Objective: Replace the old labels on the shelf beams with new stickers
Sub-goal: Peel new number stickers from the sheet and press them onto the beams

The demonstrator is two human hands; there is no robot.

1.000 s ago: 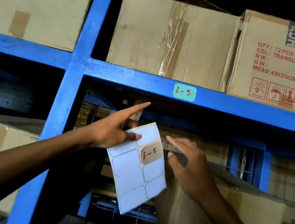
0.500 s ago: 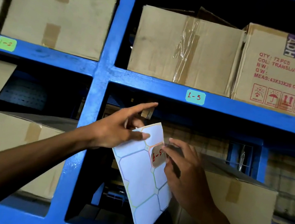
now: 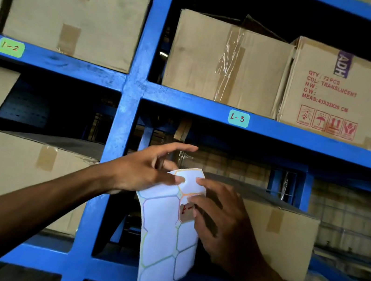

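My left hand [image 3: 147, 173] pinches the top edge of a white sticker sheet [image 3: 163, 239] that hangs curled below the middle shelf beam [image 3: 302, 138]. On the sheet sits a tan sticker [image 3: 186, 212] with red writing, and the fingers of my right hand [image 3: 220, 222] press on it and partly cover it. Whether it is lifted off the sheet I cannot tell. The beam carries a teal label "1-3" [image 3: 239, 118]. A green label "1-2" [image 3: 10, 47] sits on the left beam.
A blue upright post [image 3: 124, 115] divides the rack. Taped cardboard boxes [image 3: 224, 61] fill the upper shelf, one printed in red [image 3: 332, 91]. More boxes stand on the lower shelf at left [image 3: 33, 176] and behind my right hand [image 3: 286, 233].
The view has swung left and down, bringing the "1-2" label into sight. My right hand moved from beside the sheet onto the tan sticker. The left index finger has lowered.
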